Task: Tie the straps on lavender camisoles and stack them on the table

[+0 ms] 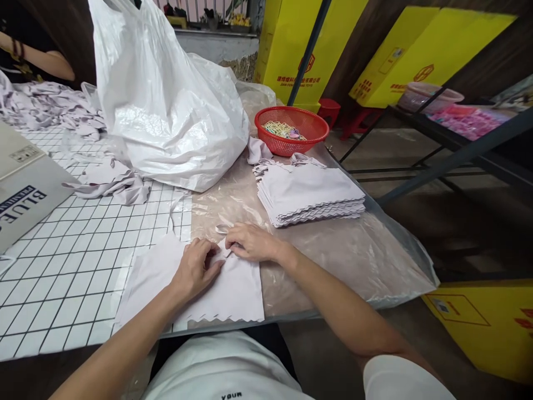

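A pale lilac piece of cloth (237, 297) with a scalloped lower edge lies flat at the table's front edge. My left hand (195, 268) rests on its upper part, thumb and fingers curled together at the cloth. Close beside it, my right hand (252, 242) pinches the top edge, where a thin loop of strap (222, 229) sticks out. Exactly what lies between the fingertips is hard to see. Partly under my left forearm, more pale cloth (152, 269) spreads to the left. Beyond my right hand stands a neat stack of similar cloth pieces (310, 191).
A large white plastic bag (166, 105) stands at the back. Near it is a red basket (291, 125) holding thin bands. Loose cloth (112, 180) and a carton (29, 183) lie left. A person's arm (45, 61) shows far left; a metal rack (453, 161) stands right.
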Demonstrator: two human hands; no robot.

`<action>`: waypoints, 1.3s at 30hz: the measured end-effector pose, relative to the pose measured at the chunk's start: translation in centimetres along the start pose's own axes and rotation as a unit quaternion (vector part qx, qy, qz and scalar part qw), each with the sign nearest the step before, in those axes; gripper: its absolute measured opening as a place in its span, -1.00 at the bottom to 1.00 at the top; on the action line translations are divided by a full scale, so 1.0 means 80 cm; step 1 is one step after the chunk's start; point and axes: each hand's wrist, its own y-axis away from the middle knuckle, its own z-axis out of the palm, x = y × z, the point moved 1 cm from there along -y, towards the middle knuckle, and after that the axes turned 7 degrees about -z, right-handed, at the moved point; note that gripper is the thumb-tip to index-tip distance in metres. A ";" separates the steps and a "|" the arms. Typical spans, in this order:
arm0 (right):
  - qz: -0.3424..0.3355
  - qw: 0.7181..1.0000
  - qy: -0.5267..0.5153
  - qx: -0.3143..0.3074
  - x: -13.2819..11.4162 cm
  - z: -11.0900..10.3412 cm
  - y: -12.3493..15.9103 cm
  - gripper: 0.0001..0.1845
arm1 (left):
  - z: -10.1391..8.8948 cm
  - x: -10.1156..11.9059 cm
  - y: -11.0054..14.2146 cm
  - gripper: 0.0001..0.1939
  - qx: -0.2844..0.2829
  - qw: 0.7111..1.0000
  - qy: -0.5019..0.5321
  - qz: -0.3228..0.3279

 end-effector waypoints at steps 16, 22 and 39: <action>-0.054 0.998 -0.006 -0.007 -0.010 0.020 -0.003 -0.90 | -0.002 0.000 -0.003 -0.80 -0.031 0.999 0.037 -0.007; -0.057 0.996 -0.042 0.059 -0.005 0.030 0.003 -0.86 | -0.001 -0.004 -0.003 -0.86 -0.030 0.999 0.027 -0.026; 0.174 0.886 -0.221 0.368 0.042 -0.051 -0.049 -0.88 | -0.001 0.006 -0.001 -0.80 -0.031 0.999 -0.001 0.034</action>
